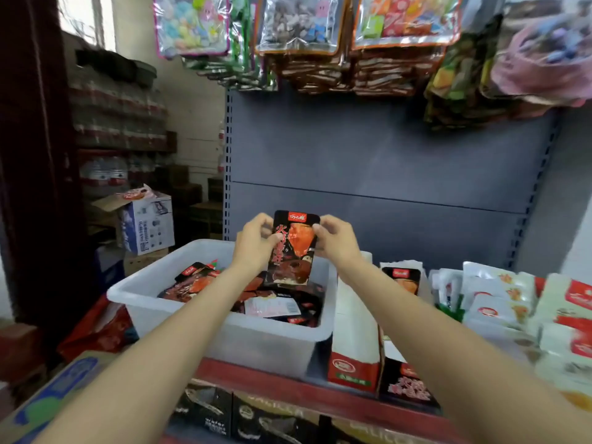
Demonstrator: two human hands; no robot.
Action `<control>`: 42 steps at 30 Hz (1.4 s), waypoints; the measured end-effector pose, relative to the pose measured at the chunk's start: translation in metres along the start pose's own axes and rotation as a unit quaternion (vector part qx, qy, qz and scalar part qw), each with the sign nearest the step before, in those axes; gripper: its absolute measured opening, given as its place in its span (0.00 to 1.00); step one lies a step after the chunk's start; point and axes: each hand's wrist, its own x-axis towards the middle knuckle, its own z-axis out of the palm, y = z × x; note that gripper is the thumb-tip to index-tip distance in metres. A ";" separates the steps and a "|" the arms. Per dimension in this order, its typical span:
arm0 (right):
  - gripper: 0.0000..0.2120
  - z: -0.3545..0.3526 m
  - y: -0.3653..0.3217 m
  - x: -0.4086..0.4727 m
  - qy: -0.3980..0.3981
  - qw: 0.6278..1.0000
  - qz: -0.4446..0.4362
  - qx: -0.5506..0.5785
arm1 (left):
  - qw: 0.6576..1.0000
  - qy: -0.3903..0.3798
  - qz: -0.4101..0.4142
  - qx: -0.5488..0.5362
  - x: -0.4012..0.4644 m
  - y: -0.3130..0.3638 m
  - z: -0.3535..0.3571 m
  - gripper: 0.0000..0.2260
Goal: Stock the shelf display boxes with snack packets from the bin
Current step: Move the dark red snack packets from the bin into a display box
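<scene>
Two hands hold one black-and-red snack packet (293, 248) upright above the white plastic bin (179, 302). Left hand (256, 241) pinches the packet's left edge, thumb on the printed face and fingers curled behind; right hand (336, 240) pinches the right edge near the top in like manner. The packet hangs over the bin's far right portion, apart from the contents below. More packets of the same kind (198, 280) lie loose in the bin, several face up and one showing a white barcode label. The bin stands on the red-edged shelf (288, 389), toward its left end. Just beside the bin's right wall stands a red-and-white display box (354, 347); behind it a matching black packet (405, 278) sits upright in a second box. White and red packets (512, 299) fill the shelf's right end. Bagged goods (320, 36) hang from the grey back panel (384, 155) overhead.
</scene>
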 end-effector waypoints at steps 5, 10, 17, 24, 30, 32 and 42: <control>0.08 -0.071 -0.034 -0.054 0.056 0.996 -0.071 -0.024 | 0.993 -0.018 0.092 -0.075 -0.047 0.069 0.015 0.07; 0.17 -0.131 -0.039 -0.088 0.070 0.981 -0.095 -0.155 | 0.988 -0.062 0.105 -0.093 -0.081 0.104 0.049 0.06; 0.08 -0.180 -0.021 -0.059 0.068 0.964 -0.103 -0.237 | 0.983 -0.106 0.091 -0.115 -0.070 0.112 0.103 0.13; 0.07 -0.200 0.004 -0.004 -0.031 0.964 -0.016 -0.262 | 0.980 -0.169 0.047 -0.096 -0.037 0.095 0.142 0.16; 0.12 -0.211 0.001 0.009 -0.115 0.958 0.029 -0.263 | 0.984 -0.169 0.003 -0.050 -0.031 0.105 0.145 0.11; 0.09 -0.211 -0.003 0.012 -0.128 0.955 0.039 -0.266 | 0.987 -0.158 -0.010 -0.027 -0.030 0.112 0.144 0.11; 0.04 -0.204 0.003 0.020 -0.137 0.923 0.050 -0.356 | 0.959 -0.258 -0.064 0.101 -0.015 0.132 0.132 0.05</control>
